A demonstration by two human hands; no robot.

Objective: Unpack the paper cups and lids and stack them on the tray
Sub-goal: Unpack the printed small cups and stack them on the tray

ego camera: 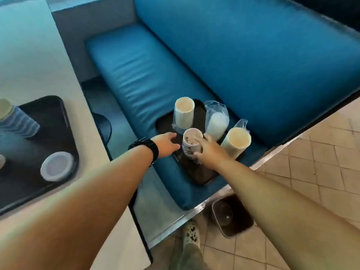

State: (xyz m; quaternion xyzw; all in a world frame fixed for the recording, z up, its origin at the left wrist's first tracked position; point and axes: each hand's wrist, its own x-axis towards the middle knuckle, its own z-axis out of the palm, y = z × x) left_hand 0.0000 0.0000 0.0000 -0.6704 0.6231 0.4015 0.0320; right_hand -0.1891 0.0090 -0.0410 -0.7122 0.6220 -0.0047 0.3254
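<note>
both arms are stretching out forward and down from the near edge, over a blue bench seat (136, 78). the right hand (211, 151) is wrapping its fingers around the near side of a printed stack of paper cups (191, 145), gripping it where it is standing on a dark tray (196, 172) lying on the seat. the left hand (167, 143), with a black wrist strap (148, 147) behind it, is reaching in just to the left of that same stack, fingers loosely extended and holding nothing; whether the fingertips are touching the stack is unclear.

three more stacks are standing on the tray: a sleeve of cups (184, 114) at the far left, a plastic-wrapped stack of lids (217, 121) to its right, and another wrapped cup stack (236, 143) leaning at the right edge of the tray.

to the left, a pale worktop (39, 55) is carrying a second black tray (48, 117), with a ridged stack of cups (17, 119) lying on it and a round lid (57, 165) sitting near its near corner. a tiled floor (321, 143) is showing at the right, with a dark bin (231, 216) and a patterned shoe (191, 233) at the near edge.
</note>
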